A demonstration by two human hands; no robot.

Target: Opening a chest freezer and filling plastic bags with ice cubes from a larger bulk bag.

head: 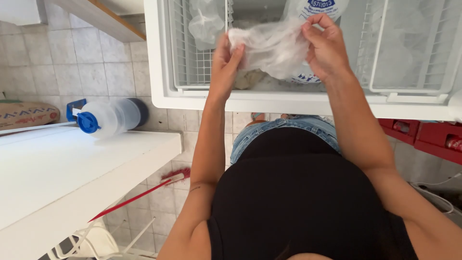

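Both hands' fingers [315, 29] pinch a crumpled, translucent plastic bag [269, 48] over the open freezer [269, 103].

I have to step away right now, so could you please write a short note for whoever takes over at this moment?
Left hand: pinching the left edge of a crumpled clear plastic bag.
Right hand: gripping the bag's right edge.
Position: the bag is held up over the open white chest freezer, above its wire basket; more bagged items lie inside.
Done: freezer open, bag lifted in both hands.
Left: the bag is not yet set down, and the freezer is open.
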